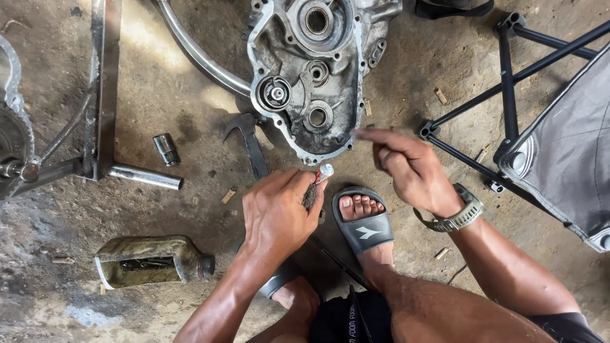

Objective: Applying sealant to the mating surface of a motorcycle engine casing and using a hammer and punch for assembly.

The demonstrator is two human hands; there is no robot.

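While left hand [276,213] grips, bolt [324,171] points up-right (tilted).

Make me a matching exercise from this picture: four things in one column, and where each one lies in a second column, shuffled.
Things:
1. socket
2. cut-open bottle
3. engine case
4. folding chair

Places:
A. at the right edge of the view
B. top centre, beyond both hands
C. on the ground, lower left, on its side
D. on the ground just above the chrome tube

Pairs: 1-D, 2-C, 3-B, 4-A
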